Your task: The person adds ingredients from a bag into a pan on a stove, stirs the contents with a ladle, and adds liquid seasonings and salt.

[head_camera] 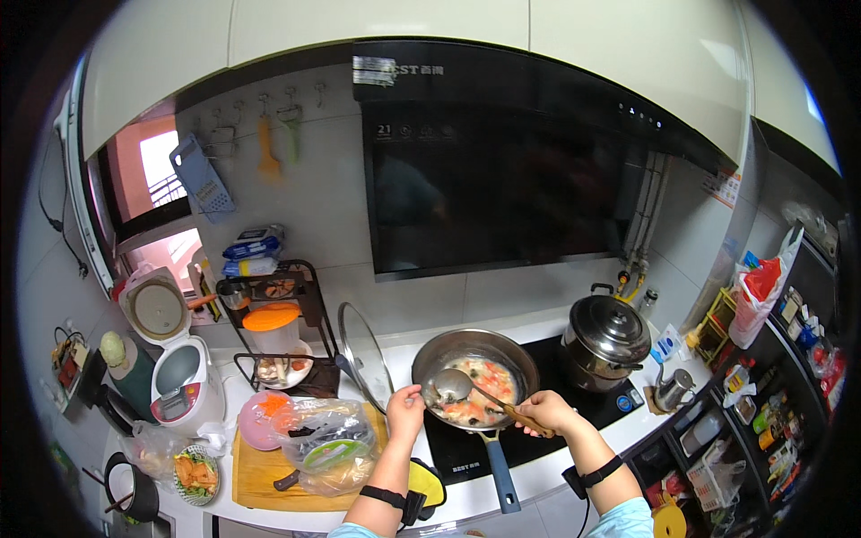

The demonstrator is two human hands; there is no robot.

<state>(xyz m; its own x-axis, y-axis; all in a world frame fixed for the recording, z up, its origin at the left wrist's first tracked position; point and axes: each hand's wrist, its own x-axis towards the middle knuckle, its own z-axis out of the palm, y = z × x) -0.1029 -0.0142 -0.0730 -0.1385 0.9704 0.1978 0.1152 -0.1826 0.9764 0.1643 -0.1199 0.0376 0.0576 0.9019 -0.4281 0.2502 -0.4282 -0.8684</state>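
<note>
A deep frying pan [476,343] sits on the black cooktop, its blue-grey handle [501,474] pointing towards me. In it lies a pale soupy mix [494,380] with orange-red and dark pieces. My right hand [546,411] grips the wooden handle of a metal ladle [452,386], whose bowl is over the left part of the pan. At the pan's left rim is my left hand [406,409], fingers bent beside the ladle bowl; whether anything is between its fingertips is hidden. A glass lid [363,356] stands on edge behind my left hand.
Left of the cooktop, a wooden cutting board [252,481] bears a pink bowl [254,427], plastic bags [326,437] and a knife [287,480]. An open rice cooker [185,390] stands farther left. A lidded steel pot [607,336] occupies the back right; a metal jug [675,390] stands beyond it.
</note>
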